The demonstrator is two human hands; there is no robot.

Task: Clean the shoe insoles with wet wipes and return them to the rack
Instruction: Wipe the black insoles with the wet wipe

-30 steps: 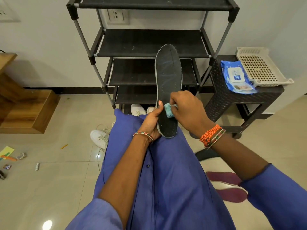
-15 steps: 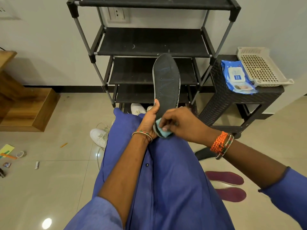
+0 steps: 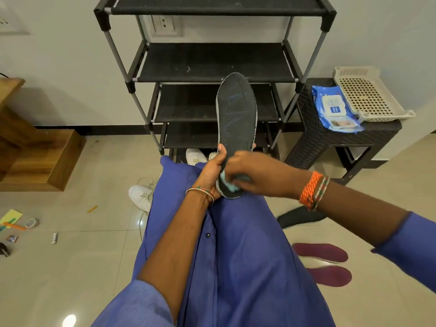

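Lap: blue garment (image 3: 236, 267), on which the heel end of the black insole (image 3: 236, 114) rests.
Maroon insoles (image 3: 323, 263): two, on the floor (image 3: 70, 267) at the right.
Left hand (image 3: 212, 172): fingers and thumb curled round the black insole's lower edge, holding it upright.
Right hand (image 3: 250, 172): fingers curled, pinching a pale blue wet wipe (image 3: 227, 184) against the insole's heel area.
Second dark insole (image 3: 299, 218): on the floor below the right wrist.
White shoes (image 3: 144, 197): on the floor beside the left knee.
Wipes pack (image 3: 335, 112): on the dark table (image 3: 330, 140), beside a cream tray (image 3: 368, 95).
Rack (image 3: 212, 62): black shelves, behind the black insole.
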